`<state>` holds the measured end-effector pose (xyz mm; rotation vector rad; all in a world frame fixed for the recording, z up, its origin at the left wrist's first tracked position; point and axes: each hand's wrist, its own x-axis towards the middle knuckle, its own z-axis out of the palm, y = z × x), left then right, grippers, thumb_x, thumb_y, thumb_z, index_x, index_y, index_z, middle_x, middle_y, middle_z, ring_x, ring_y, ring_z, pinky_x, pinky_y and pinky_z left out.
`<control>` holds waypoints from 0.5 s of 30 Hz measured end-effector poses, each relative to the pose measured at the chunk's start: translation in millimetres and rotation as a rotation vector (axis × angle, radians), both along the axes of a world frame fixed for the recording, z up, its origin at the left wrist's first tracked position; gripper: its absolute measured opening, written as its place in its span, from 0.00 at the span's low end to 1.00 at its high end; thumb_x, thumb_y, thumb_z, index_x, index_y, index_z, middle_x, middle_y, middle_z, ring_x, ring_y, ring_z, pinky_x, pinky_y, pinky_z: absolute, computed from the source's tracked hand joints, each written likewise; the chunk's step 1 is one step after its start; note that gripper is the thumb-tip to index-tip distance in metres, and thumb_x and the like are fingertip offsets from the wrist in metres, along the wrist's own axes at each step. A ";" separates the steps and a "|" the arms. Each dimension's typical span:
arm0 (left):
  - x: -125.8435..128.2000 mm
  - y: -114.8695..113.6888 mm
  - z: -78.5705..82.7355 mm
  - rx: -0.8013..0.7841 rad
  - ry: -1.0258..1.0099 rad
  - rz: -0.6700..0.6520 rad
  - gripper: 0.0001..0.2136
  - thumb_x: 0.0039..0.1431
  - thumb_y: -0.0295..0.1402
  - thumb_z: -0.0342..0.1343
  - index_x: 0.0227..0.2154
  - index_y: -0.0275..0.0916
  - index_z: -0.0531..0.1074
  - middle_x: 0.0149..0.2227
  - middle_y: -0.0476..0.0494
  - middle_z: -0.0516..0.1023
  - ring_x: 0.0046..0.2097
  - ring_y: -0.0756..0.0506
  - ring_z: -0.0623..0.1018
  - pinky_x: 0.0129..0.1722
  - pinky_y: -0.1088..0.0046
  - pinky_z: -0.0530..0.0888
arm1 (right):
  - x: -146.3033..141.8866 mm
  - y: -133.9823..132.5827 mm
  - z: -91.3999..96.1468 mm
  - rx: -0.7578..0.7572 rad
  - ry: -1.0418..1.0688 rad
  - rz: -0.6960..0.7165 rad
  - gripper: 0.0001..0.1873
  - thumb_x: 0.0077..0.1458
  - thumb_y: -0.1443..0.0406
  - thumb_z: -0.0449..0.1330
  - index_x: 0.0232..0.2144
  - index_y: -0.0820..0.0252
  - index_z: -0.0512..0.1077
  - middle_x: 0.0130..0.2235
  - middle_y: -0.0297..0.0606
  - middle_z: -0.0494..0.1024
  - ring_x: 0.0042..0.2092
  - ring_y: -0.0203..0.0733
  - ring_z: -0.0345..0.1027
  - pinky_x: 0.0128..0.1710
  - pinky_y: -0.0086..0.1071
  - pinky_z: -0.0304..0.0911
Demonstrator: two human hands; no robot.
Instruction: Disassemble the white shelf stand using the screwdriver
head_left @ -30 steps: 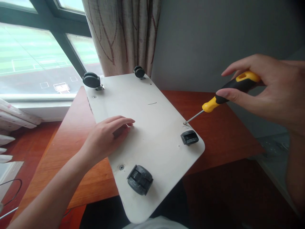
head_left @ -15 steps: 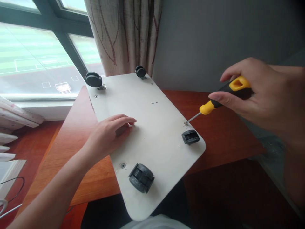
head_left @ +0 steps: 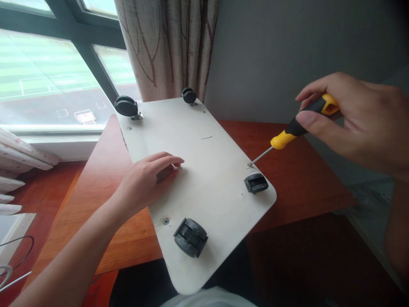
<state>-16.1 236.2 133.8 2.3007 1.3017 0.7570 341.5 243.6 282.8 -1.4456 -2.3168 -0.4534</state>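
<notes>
My right hand is closed around a yellow-and-black screwdriver. Its shaft slants down to the left, with the tip at a screw near the right edge of a white board. Close below that screw sits a black caster. My left hand rests on its side on the board's left part, fingers stretched forward and slightly bent; its palm is in shadow, and I see nothing held there. Another caster stands at the near end, with a screw to its left.
Two more casters, the far left one and the far right one, stand at the board's far end. Beneath the board is a reddish wooden table. A curtain, a window and a grey wall lie beyond.
My right hand has turned the screwdriver's handle, and its thumb has shifted along the grip. The tip stays at the same screw. My left hand and the board are nearly unmoved.
</notes>
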 end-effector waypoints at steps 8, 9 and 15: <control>-1.1 -0.2 0.1 -0.008 -0.003 -0.001 0.12 0.65 0.37 0.50 0.45 0.40 0.76 0.44 0.43 0.80 0.40 0.46 0.80 0.41 0.70 0.76 | 0.4 4.5 -5.6 0.146 0.017 -0.058 0.24 0.54 0.43 0.59 0.42 0.53 0.74 0.30 0.34 0.72 0.30 0.37 0.61 0.31 0.36 0.53; -0.9 -0.2 -0.1 -0.003 -0.001 -0.001 0.12 0.65 0.37 0.50 0.44 0.40 0.76 0.44 0.43 0.80 0.40 0.46 0.80 0.41 0.70 0.76 | -0.8 4.5 -6.1 0.165 -0.015 -0.106 0.25 0.56 0.42 0.56 0.40 0.54 0.73 0.28 0.34 0.70 0.28 0.36 0.58 0.29 0.35 0.49; 0.5 0.3 -2.8 0.023 0.002 0.007 0.12 0.65 0.35 0.51 0.44 0.40 0.76 0.43 0.45 0.80 0.39 0.47 0.80 0.40 0.72 0.75 | 3.4 -1.5 3.7 -0.145 0.015 -0.019 0.18 0.59 0.57 0.56 0.52 0.45 0.69 0.47 0.31 0.77 0.39 0.38 0.71 0.32 0.34 0.61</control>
